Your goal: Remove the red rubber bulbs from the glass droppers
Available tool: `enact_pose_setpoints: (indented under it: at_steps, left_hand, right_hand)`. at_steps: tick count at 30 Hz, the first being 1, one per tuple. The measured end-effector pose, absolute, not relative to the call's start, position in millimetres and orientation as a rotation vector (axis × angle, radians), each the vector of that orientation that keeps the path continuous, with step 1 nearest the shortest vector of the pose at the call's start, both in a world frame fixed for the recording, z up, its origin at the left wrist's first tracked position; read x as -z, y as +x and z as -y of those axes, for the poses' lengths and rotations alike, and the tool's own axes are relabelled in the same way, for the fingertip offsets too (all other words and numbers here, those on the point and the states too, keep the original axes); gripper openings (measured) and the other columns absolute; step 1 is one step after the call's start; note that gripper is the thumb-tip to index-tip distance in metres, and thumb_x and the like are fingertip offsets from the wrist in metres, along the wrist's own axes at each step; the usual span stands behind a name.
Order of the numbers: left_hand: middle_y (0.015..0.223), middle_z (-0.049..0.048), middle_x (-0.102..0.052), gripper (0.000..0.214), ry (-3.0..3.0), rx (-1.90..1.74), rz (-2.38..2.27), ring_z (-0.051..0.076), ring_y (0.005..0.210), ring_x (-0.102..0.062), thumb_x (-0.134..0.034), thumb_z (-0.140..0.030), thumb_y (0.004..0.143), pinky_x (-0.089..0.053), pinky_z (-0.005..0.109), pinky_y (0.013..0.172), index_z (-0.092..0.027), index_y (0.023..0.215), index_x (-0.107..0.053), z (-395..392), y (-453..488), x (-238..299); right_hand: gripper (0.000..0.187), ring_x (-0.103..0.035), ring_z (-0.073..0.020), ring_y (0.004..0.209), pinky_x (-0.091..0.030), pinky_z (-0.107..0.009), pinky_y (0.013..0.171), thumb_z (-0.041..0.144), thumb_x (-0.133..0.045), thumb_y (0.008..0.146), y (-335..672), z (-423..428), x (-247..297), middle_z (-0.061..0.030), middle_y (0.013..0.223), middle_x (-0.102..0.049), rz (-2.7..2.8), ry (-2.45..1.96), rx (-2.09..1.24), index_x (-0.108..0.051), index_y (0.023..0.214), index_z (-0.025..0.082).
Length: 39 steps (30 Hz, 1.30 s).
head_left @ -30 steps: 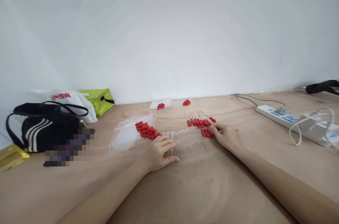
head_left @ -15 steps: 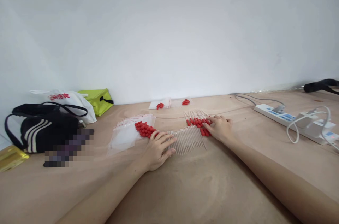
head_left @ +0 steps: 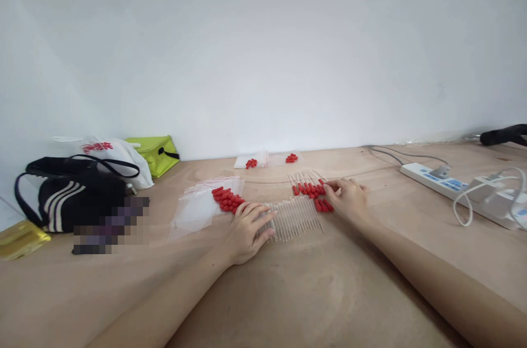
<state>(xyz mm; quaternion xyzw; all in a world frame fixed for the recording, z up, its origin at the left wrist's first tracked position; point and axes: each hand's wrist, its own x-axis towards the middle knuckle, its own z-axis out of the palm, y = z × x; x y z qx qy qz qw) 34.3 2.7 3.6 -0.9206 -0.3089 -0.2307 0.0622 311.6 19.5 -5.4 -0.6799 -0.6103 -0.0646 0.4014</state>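
Note:
My left hand lies palm down with its fingers stretched out, over the left end of a row of thin clear tubes. Just behind its fingertips is a heap of red rubber bulbs, partly on clear zip bags. My right hand pinches at a red bulb at the right end of a second row, where red bulbs sit on thin clear tubes. A few loose red bulbs lie beneath that hand, by the nearer row of tubes.
Two small bags with red bulbs lie near the wall. To the right stands a white power strip with cables. At left are a black striped bag, a white plastic bag, a lime-green bag and a yellow packet.
The fingers of my right hand have drawn together at the right end of the far row, uncovering more red bulbs. My left hand stays put. The view has shifted slightly.

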Motion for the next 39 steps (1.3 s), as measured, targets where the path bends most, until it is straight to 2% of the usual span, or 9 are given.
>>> enact_pose_setpoints:
  at_steps: [9, 12, 16, 22, 27, 32, 39]
  left_hand:
    - [0.119, 0.0114, -0.049, 0.046, -2.637, 0.881, 0.985, 0.022, 0.11, -0.042, -0.044, -0.031, 0.084, -0.032, 0.04, 0.092, -0.017, 0.127, -0.036, -2.5, 32.1, -0.4]
    - [0.113, 0.0088, -0.054, 0.037, -2.632, 0.885, 0.888, 0.021, 0.105, -0.045, -0.045, -0.028, 0.084, -0.031, 0.039, 0.091, -0.019, 0.12, -0.045, -1.9, 32.7, 0.1]
    - [0.09, 0.0021, -0.064, 0.023, -2.62, 0.945, 0.739, 0.017, 0.087, -0.052, -0.049, -0.025, 0.083, -0.031, 0.038, 0.088, -0.022, 0.105, -0.056, -0.8, 35.7, -0.3]
    - [0.063, -0.0024, -0.061, 0.011, -2.58, 1.002, 0.635, 0.012, 0.067, -0.049, -0.05, -0.022, 0.082, -0.032, 0.034, 0.08, -0.02, 0.083, -0.061, 2.7, 41.7, -2.1]
    - [0.062, -0.0021, -0.06, 0.01, -2.526, 1.014, 0.591, 0.012, 0.065, -0.048, -0.051, -0.019, 0.081, -0.032, 0.034, 0.08, -0.018, 0.078, -0.06, 3.4, 43.8, -1.6]
    - [0.06, -0.0019, -0.058, 0.01, -2.504, 1.024, 0.556, 0.011, 0.063, -0.048, -0.051, -0.019, 0.081, -0.032, 0.035, 0.079, -0.017, 0.076, -0.059, 3.7, 44.0, -0.7]
    - [0.054, -0.0018, -0.056, 0.018, -2.508, 1.042, 0.616, 0.011, 0.061, -0.047, -0.047, -0.019, 0.082, -0.033, 0.035, 0.076, -0.017, 0.069, -0.058, 6.4, 43.1, -0.4]
  right_hand:
    - [0.016, -0.05, -0.0159, 0.073, -0.031, -0.033, 0.072, 0.027, -0.048, 0.081, 283.0, 18.7, 11.4, -0.0015, 0.07, -0.061, 2.0, -1.13, 0.01, -0.062, 0.081, 0.022]
    - [0.013, -0.049, -0.0151, 0.072, -0.03, -0.032, 0.071, 0.024, -0.048, 0.081, 274.1, 25.7, 11.0, -0.0008, 0.07, -0.06, 2.092, -1.063, -0.016, -0.061, 0.082, 0.022]
    - [0.013, -0.047, -0.014, 0.071, -0.029, -0.032, 0.071, 0.022, -0.047, 0.082, 266.3, 30.4, 9.3, 0.0003, 0.07, -0.06, 2.14, -1.008, -0.051, -0.06, 0.083, 0.022]
    - [0.012, -0.047, -0.0135, 0.072, -0.027, -0.033, 0.075, 0.024, -0.049, 0.08, 259.6, 35.1, 7.3, 0.0006, 0.071, -0.059, 2.144, -0.998, 0.003, -0.06, 0.084, 0.022]
    - [0.028, -0.049, -0.0145, 0.075, -0.024, -0.037, 0.081, 0.043, -0.06, 0.071, 251.0, 31.8, 9.5, -0.0009, 0.078, -0.061, 2.028, -0.983, 0.14, -0.062, 0.091, 0.024]
    - [0.012, -0.048, -0.0125, 0.072, -0.021, -0.039, 0.084, 0.032, -0.056, 0.078, 248.0, 28.2, 12.7, 0.0033, 0.066, -0.062, 2.042, -0.863, 0.212, -0.065, 0.085, 0.028]
    - [0.015, -0.045, -0.0133, 0.07, -0.02, -0.042, 0.086, 0.033, -0.053, 0.079, 252.7, 29.3, 12.0, 0.003, 0.054, -0.055, 2.096, -0.871, 0.214, -0.066, 0.076, 0.027]
